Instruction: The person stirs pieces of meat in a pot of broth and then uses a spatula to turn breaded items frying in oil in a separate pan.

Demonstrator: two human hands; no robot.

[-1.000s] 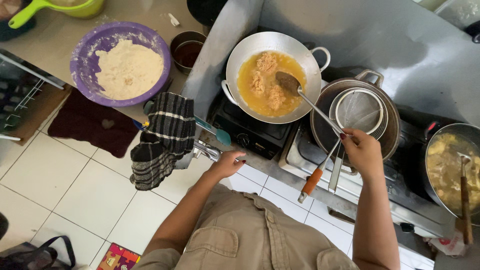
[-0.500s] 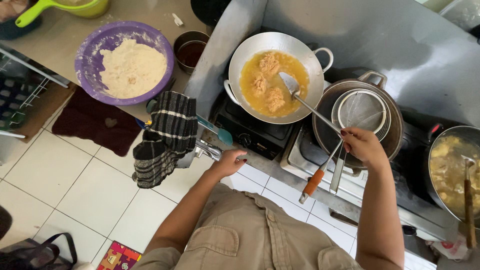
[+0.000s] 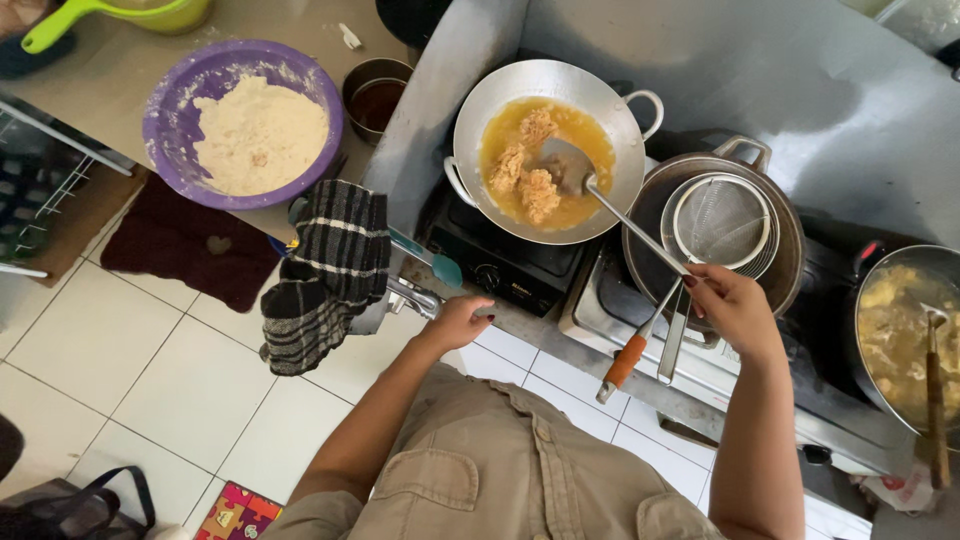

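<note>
the right hand (image 3: 735, 308) pinches the long metal spatula (image 3: 600, 195), its blade in the round silver wok (image 3: 546, 150) beside the battered golden pieces (image 3: 525, 180) frying in oil, ready for careful turning, while the left hand (image 3: 457, 322) rests loosely curled on the counter edge (image 3: 520, 325)

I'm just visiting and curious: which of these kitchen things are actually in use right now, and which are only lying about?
In use:
right hand gripping the metal spatula
wok of oil
battered pieces
left hand, resting on the counter edge

Lying about:
purple flour bowl
checked cloth
wire strainer
pot at far right
</note>
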